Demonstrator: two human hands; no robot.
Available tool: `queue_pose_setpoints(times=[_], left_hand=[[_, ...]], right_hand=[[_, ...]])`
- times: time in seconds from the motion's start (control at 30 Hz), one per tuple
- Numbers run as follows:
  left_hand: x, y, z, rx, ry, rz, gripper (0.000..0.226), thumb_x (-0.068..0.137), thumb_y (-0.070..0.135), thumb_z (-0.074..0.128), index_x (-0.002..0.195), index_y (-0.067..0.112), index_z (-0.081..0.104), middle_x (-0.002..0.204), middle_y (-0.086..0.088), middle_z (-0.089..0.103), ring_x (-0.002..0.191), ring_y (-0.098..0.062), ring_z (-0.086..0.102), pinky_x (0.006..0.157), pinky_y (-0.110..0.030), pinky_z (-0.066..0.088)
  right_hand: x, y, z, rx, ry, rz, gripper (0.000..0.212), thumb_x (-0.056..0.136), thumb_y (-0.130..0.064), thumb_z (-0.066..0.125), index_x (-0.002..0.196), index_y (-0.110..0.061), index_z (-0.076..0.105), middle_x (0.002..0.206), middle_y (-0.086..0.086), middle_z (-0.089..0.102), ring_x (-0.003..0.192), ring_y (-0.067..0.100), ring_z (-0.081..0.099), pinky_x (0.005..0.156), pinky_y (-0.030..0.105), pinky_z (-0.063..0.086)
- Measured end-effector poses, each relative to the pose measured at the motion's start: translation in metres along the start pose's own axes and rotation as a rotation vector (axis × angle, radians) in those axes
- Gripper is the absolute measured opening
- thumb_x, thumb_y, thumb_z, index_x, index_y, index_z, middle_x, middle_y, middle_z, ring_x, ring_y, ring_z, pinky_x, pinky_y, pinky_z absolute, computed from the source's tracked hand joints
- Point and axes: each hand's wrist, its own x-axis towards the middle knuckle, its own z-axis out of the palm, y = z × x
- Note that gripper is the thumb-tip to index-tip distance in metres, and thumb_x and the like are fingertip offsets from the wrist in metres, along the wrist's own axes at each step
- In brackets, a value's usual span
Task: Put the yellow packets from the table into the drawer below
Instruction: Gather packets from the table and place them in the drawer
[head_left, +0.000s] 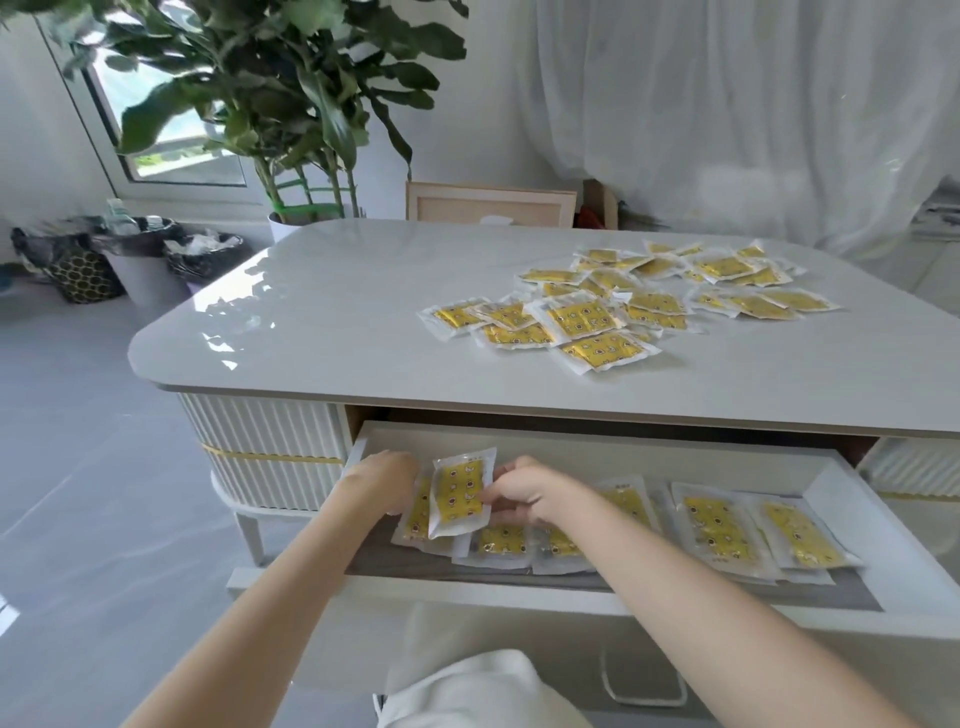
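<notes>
**Lot: yellow packets, table to drawer, transfer part done**

1. Table (337, 322). White, glossy top with rounded corners and a ribbed base. One drawer is set under the near edge.

2. Drawer (623, 452). Pulled well out toward the person, shallow, with pale walls and a grey floor.

3. Pile of packets (623, 301). Many loose pieces, overlapping, on the right half of the tabletop, well apart from the drawer's contents. By the size of the pile, most of the job remains.

4. Stowed packets (717, 525). Laid flat and overlapping in a rough row along the drawer floor.

5. Held packet (460, 491). Stands nearly upright over the drawer's left end, tilted a little. It is flat, with a clear sealed margin round a yellow printed centre.
   - Handling, as judged: very light, limp rather than stiff, with a slick film that is likely to slide off its neighbours.
   - Best taken by the sealed border, where a pinch cannot crush the contents.

6. Right hand (524, 491). Fingers curled, pinching the held packet's right edge.

7. Left hand (387, 480). At the packet's left edge; its fingers are hidden behind the packet, so its grip cannot be told.
</notes>
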Motion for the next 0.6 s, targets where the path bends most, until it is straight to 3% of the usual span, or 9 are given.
queue_pose_setpoints(times=[0.1,0.17,0.23,0.4,0.47,0.6], left_hand=[[-0.005,-0.009,0.002,-0.023,0.043,0.0,0.053,0.087,-0.005,0.041,0.137,0.013,0.046,0.132,-0.008,0.054,0.118,-0.026,0.054,0.086,-0.031,0.049],[-0.006,-0.009,0.005,-0.02,0.011,-0.001,0.054,0.088,-0.005,0.041,0.14,0.012,0.041,0.135,-0.009,0.051,0.121,-0.027,0.052,0.092,-0.031,0.047],[-0.007,-0.012,0.008,-0.005,-0.041,-0.011,0.054,0.089,-0.005,0.042,0.141,0.009,0.039,0.135,-0.01,0.051,0.122,-0.027,0.052,0.093,-0.031,0.047],[-0.007,-0.01,0.019,0.075,-0.195,0.017,0.053,0.09,0.004,0.049,0.141,0.009,0.037,0.136,-0.009,0.049,0.121,-0.027,0.05,0.096,-0.031,0.044],[-0.008,-0.006,0.021,0.078,-0.241,0.088,0.056,0.093,0.009,0.046,0.146,0.015,0.031,0.144,-0.008,0.043,0.13,-0.03,0.043,0.104,-0.035,0.04],[-0.013,0.0,0.019,0.095,-0.296,0.118,0.059,0.098,0.017,0.034,0.152,0.029,0.013,0.16,0.0,0.012,0.147,-0.028,0.011,0.118,-0.041,0.02]], right_hand=[[0.008,-0.005,0.019,0.003,-0.018,-0.006,0.031,0.09,0.015,0.052,0.12,0.008,0.049,0.117,0.025,0.062,0.106,0.034,0.065,0.082,0.039,0.053],[0.012,-0.006,0.028,-0.006,-0.046,-0.002,0.022,0.091,0.015,0.049,0.112,0.008,0.053,0.102,0.022,0.064,0.084,0.028,0.067,0.086,0.038,0.053],[0.017,-0.007,0.039,-0.067,-0.062,-0.018,0.029,0.093,0.013,0.047,0.121,0.01,0.052,0.11,0.025,0.064,0.076,0.025,0.065,0.088,0.037,0.053],[0.015,-0.006,0.041,-0.328,-0.034,-0.128,0.044,0.095,0.009,0.041,0.138,0.0,0.046,0.141,0.018,0.046,0.112,0.026,0.062,0.091,0.029,0.053],[0.01,-0.005,0.032,-0.407,-0.003,-0.159,0.048,0.092,0.01,0.042,0.138,-0.003,0.046,0.142,0.017,0.045,0.116,0.025,0.06,0.092,0.03,0.054],[-0.012,-0.003,0.009,-0.581,0.036,-0.2,0.042,0.093,0.002,0.047,0.133,-0.009,0.052,0.133,0.012,0.053,0.114,0.022,0.06,0.089,0.027,0.055]])
